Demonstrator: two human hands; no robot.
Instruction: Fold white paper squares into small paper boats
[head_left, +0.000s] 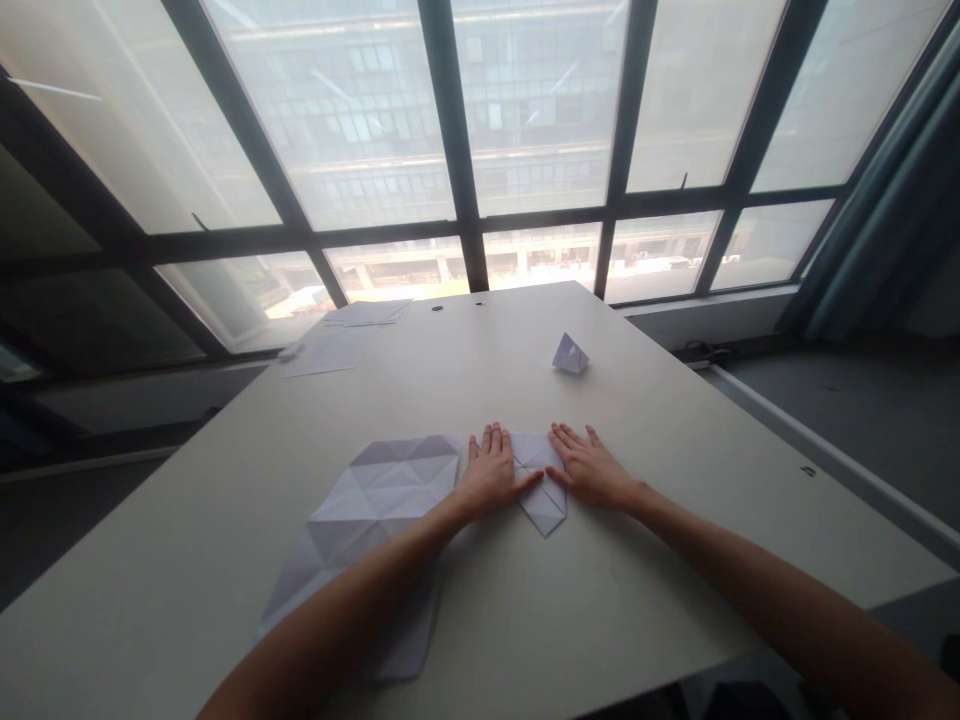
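Both hands lie palm down, and neither grip is clenched: the left hand [493, 475] and the right hand [592, 468] have their fingers stretched out flat, grasping nothing. Between and under them sits the folded paper [545, 508], at 3 o'clock from the left hand and 9 o'clock from the right. Each hand covers one side of it, so neither is clearly the nearer. The left thumb reaches over its middle and almost meets the right one; I can't tell whether the tips touch. The paper's long axis seems to run from 12 to 6 o'clock, with its pointed end at 6, towards the person.

Just beside the left hand, at 9 to 8 o'clock from the folded paper, a big creased sheet [379, 490] spreads over the tabletop [480, 370]. The left forearm crosses above it and hides part of it, so the sheet crowds that side most. Between 12 and 1 o'clock, well apart from the fingers, stands a small paper pyramid [571, 355]. At 10 o'clock, near the far edge, lie some loose sheets [330, 352]. Beyond, at 12, rises a wide window [540, 110].
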